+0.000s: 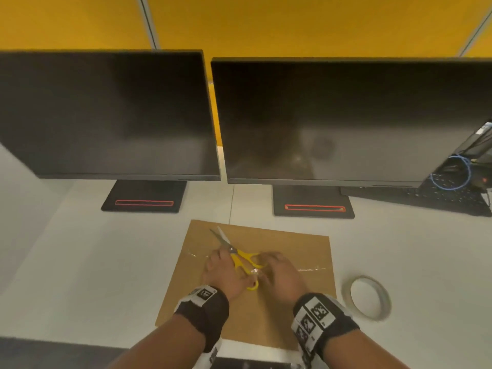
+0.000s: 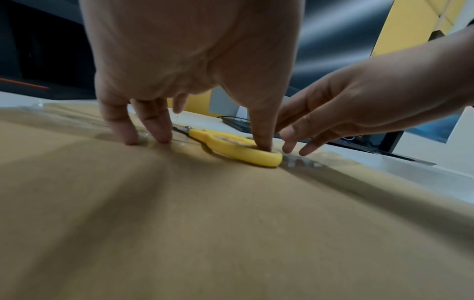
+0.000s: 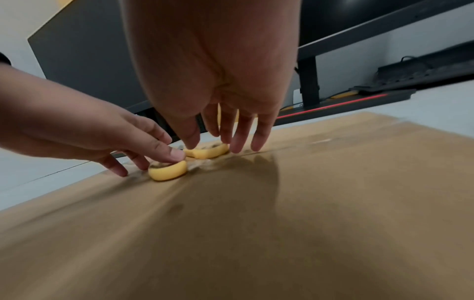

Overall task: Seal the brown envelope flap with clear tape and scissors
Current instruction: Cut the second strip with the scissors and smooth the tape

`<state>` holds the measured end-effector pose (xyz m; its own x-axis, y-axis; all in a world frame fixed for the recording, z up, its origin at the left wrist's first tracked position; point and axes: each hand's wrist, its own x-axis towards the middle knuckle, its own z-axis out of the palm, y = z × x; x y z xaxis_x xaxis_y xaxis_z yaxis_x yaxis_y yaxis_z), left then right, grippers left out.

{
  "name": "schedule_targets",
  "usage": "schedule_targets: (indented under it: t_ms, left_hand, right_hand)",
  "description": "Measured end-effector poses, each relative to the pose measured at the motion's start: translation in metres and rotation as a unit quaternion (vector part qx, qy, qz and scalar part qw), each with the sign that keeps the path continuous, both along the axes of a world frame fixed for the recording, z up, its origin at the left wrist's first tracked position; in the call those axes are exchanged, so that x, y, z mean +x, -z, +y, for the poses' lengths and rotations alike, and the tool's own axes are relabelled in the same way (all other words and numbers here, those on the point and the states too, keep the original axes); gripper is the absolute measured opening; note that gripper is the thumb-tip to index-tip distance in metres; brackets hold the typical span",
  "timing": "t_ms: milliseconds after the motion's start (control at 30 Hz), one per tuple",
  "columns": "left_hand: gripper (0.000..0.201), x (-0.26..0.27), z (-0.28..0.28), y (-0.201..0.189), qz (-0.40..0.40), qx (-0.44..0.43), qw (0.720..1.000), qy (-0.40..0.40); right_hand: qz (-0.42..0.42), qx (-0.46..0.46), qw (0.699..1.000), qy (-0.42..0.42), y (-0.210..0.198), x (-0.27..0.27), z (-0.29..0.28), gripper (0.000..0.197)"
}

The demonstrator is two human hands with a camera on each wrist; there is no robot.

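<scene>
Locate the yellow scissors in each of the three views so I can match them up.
Head: yellow scissors lie on the brown envelope, centre-bottom, between both hands.
Left wrist: centre, handle loop under the left hand thumb.
Right wrist: left of centre; the two handle loops show below the right hand.
Shared landmark: the envelope under the scissors in every view.

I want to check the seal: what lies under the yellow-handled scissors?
The yellow-handled scissors lie on the brown paper envelope, across a strip of clear tape. The left hand and right hand cover the tape's middle, so the seal there cannot be seen.
</scene>
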<state>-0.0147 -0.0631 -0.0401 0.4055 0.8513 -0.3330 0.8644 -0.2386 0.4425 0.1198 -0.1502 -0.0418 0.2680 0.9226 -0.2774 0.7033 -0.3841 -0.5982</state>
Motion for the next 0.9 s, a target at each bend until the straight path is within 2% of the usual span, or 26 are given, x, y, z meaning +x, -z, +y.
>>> schedule_targets:
  t_ms: [67, 133, 200, 500, 700, 800, 900]
  left_hand:
    - [0.082, -0.001, 0.004, -0.002, -0.062, -0.051, 0.997, -0.019]
    - [0.044, -0.002, 0.008, -0.009, -0.117, -0.082, 0.989, -0.038]
    - [0.028, 0.0, 0.01, -0.016, -0.134, -0.101, 0.985, -0.047]
    - [0.03, -0.009, 0.025, -0.016, -0.167, -0.184, 0.963, -0.103]
    - [0.029, -0.032, 0.039, -0.02, -0.235, -0.181, 0.942, -0.16]
    - [0.023, -0.049, 0.049, -0.019, -0.249, -0.139, 0.946, -0.156]
    - [0.024, -0.075, 0.06, -0.025, -0.216, -0.111, 0.957, -0.159]
  right_hand:
    - [0.031, -0.018, 0.999, 0.035, 0.001, -0.004, 0.009, 0.046]
    - [0.045, -0.037, 0.997, 0.05, 0.003, -0.006, 0.02, 0.033]
    - [0.054, -0.052, 0.994, 0.085, 0.005, -0.005, 0.029, 0.021]
    - [0.154, -0.043, 0.97, 0.184, 0.008, -0.009, 0.037, 0.028]
    - [0.211, -0.019, 0.969, 0.125, -0.007, -0.04, 0.051, 0.027]
    - [0.218, -0.01, 0.973, 0.077, -0.013, -0.066, 0.065, 0.023]
    - [0.21, -0.003, 0.977, 0.039, -0.017, -0.086, 0.075, 0.016]
